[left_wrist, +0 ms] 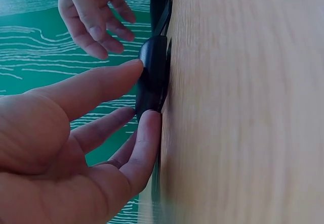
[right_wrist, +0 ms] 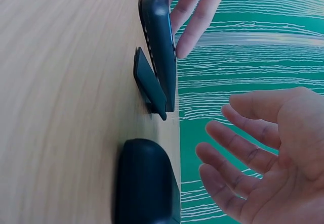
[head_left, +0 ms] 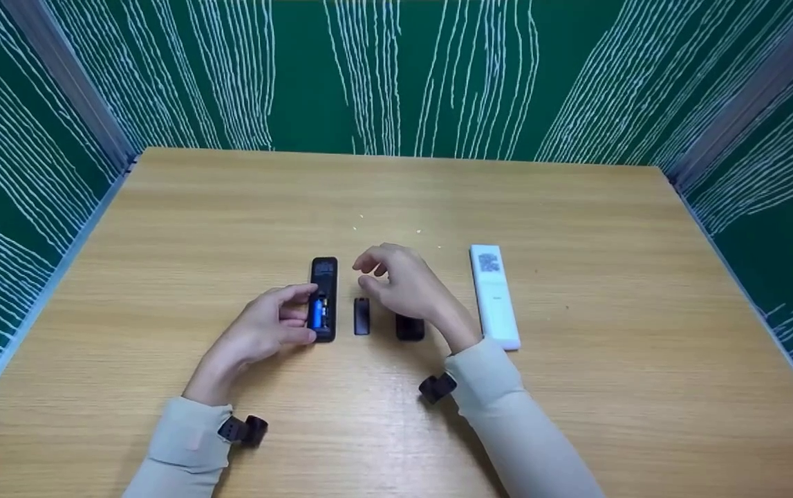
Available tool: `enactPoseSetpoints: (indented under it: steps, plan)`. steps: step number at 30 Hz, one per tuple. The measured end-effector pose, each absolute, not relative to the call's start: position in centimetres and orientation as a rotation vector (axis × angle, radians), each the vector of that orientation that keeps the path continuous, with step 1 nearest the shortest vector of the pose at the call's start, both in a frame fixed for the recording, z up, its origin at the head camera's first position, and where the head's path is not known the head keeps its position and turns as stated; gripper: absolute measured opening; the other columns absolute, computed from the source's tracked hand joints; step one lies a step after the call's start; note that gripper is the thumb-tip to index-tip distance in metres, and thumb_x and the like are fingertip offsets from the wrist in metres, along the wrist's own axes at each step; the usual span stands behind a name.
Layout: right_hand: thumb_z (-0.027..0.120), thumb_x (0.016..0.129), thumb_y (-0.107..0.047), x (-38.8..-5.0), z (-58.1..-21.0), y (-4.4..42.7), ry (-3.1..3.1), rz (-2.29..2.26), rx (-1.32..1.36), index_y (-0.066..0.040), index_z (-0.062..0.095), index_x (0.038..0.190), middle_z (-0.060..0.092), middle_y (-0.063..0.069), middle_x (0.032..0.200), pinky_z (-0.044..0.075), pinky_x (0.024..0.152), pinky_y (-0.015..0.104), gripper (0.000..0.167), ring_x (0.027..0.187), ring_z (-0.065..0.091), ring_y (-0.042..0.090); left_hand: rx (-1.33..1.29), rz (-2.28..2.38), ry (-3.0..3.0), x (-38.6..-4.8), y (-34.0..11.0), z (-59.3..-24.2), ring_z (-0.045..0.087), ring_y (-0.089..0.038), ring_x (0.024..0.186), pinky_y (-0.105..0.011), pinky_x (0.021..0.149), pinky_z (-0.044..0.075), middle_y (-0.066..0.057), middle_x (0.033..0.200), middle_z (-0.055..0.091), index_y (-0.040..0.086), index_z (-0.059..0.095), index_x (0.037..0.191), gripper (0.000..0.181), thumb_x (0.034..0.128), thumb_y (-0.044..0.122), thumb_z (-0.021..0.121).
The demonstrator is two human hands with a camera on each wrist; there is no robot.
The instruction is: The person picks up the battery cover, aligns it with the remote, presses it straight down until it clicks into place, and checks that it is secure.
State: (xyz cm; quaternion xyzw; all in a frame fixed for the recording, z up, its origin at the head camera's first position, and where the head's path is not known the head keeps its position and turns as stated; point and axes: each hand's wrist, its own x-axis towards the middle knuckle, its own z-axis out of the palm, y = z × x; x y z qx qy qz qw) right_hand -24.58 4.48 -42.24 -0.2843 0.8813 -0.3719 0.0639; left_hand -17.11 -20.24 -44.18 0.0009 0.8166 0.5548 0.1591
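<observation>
A black remote control (head_left: pixel 325 277) lies back up on the table, its battery compartment uncovered and a blue battery (head_left: pixel 317 313) showing inside. My left hand (head_left: pixel 268 325) holds this remote at its left side, fingertips and thumb on its body. To the right lies the small black battery cover (head_left: pixel 362 317), apart from the remote. Above the table, just past the cover, hovers my right hand (head_left: pixel 406 280) with fingers loosely bent and nothing in them. Partly hidden beneath that hand is another black object (head_left: pixel 410 328), rounded at its near end.
Right of my right hand lies a long white remote-like object (head_left: pixel 496 297) with a printed square code. Tiny pale bits (head_left: pixel 418 231) are scattered farther back on the wooden table (head_left: pixel 396 194). Green walls (head_left: pixel 306 76) with white lines stand behind and at both sides.
</observation>
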Motion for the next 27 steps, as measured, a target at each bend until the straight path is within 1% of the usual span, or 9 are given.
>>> enactPoseSetpoints:
  steps: [8, 15, 22, 27]
  plan:
    - [0.068, 0.101, -0.014, -24.59, -42.41, 4.43, 2.66, -1.117, -0.872, -0.002, 0.075, 0.121, 0.072, 0.011, 0.119, 0.056, 0.096, 0.041, 0.024, 0.108, 0.066, 0.025, 0.022, 1.556, 2.368, -17.03, -20.2, -44.17, 0.061, -0.035, 0.126, -0.042, 0.109, 0.053, -0.024, 0.149, 0.053, 0.006, 0.049, 0.158, 0.079, 0.0864, -0.013, 0.076]
    - [0.067, 0.102, -0.013, -24.59, -42.59, 4.42, 2.665, -1.106, -0.862, -0.002, 0.075, 0.12, 0.073, 0.009, 0.117, 0.056, 0.095, 0.04, 0.023, 0.107, 0.066, 0.025, 0.02, 1.569, 2.362, -17.06, -20.16, -44.21, 0.06, -0.036, 0.127, -0.042, 0.11, 0.052, -0.024, 0.149, 0.053, 0.005, 0.049, 0.158, 0.08, 0.0856, -0.013, 0.076]
    - [0.066, 0.101, -0.013, -24.55, -42.77, 4.37, 2.69, -1.049, -0.853, -0.004, 0.076, 0.117, 0.074, 0.006, 0.106, 0.056, 0.09, 0.04, 0.02, 0.099, 0.066, 0.022, 0.059, 1.591, 2.372, -16.9, -20.06, -44.13, 0.061, -0.038, 0.125, -0.043, 0.109, 0.053, -0.026, 0.148, 0.053, 0.002, 0.049, 0.157, 0.08, 0.0839, -0.014, 0.076]
    - [0.067, 0.101, -0.013, -24.54, -42.87, 4.33, 2.694, -1.015, -0.862, -0.005, 0.077, 0.115, 0.075, 0.005, 0.102, 0.057, 0.086, 0.039, 0.019, 0.094, 0.067, 0.02, 0.025, 1.57, 2.378, -16.94, -20.07, -44.11, 0.061, -0.036, 0.124, -0.042, 0.108, 0.053, -0.024, 0.148, 0.054, 0.005, 0.049, 0.158, 0.08, 0.0848, -0.013, 0.076]
